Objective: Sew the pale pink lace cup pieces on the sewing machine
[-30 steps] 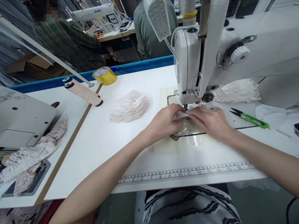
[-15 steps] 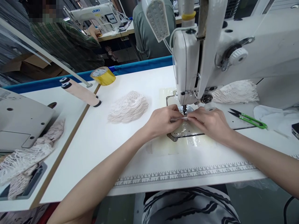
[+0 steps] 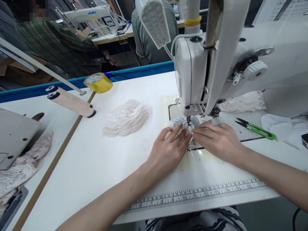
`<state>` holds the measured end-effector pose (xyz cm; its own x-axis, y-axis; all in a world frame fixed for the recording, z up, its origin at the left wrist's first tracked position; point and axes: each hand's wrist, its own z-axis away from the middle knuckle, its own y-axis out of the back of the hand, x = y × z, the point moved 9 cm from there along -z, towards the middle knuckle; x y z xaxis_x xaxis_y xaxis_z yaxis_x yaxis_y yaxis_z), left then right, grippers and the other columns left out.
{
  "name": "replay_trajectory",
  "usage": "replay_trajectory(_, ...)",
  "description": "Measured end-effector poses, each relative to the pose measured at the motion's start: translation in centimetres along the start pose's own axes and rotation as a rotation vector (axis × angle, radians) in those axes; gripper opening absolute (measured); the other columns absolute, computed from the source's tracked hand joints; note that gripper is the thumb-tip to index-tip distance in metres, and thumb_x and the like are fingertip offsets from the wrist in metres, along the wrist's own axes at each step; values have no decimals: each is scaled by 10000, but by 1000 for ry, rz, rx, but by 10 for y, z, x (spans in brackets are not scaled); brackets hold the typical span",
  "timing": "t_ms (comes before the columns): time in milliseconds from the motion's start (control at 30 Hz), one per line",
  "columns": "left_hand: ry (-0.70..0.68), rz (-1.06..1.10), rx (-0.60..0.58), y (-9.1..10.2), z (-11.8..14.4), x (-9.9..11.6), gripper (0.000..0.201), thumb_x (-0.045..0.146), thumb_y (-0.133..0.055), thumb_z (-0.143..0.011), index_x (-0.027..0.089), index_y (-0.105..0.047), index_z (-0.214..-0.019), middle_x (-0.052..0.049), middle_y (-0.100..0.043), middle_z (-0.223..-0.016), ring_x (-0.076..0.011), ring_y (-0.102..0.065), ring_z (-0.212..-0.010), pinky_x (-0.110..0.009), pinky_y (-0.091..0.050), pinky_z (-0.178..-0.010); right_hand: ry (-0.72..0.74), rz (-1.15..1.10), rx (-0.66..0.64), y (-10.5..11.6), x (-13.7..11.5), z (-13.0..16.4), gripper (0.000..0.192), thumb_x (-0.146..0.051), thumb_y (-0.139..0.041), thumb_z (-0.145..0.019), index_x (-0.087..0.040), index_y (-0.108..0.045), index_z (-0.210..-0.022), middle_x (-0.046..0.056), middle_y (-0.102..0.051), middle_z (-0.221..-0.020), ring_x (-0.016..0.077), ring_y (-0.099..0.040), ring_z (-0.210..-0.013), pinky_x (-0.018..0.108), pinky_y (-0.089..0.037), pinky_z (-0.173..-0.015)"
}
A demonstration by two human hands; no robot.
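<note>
Under needle — flat hands (image 3: 168, 150) seemingly on lace (image 3: 176, 123)

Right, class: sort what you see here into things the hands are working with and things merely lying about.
In use: small white lace piece, left hand, right hand, white sewing machine.

Lying about: heap of cream lace pieces, green thread snips, yellow tape roll, pink roller.

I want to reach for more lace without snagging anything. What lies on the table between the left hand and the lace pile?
Nothing: in the head view, bare white table separates the left hand from the lace pile.
</note>
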<state>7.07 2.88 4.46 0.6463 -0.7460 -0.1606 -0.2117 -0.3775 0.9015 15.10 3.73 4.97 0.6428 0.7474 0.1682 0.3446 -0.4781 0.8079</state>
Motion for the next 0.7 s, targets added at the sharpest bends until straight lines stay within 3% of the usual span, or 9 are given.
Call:
replay_trajectory(433, 48, 1, -4, -2, -4, -7, 254, 164, -510, -913, 169, -628, -1138, -101, -671, -1140, -266, -561, -1175, -417, -423, -918, -29, -3, 2, -2, 4, -2, 231, -10, -534, -833, -177, -691, -859, 12, -721, -959, 162, -613, -833, 309, -404, -688)
replay_trajectory(700, 100, -35, -4, -6, -8, -16, 250, 205, -496, -926, 192, -622, -1141, -79, -670, -1145, -237, -549, -1184, -418, -384, -962, -82, 39, -31, -5, 9, -4, 243, -39, -512, -836, -157, -686, -958, 13, -727, -951, 155, -608, -746, 324, -396, -672)
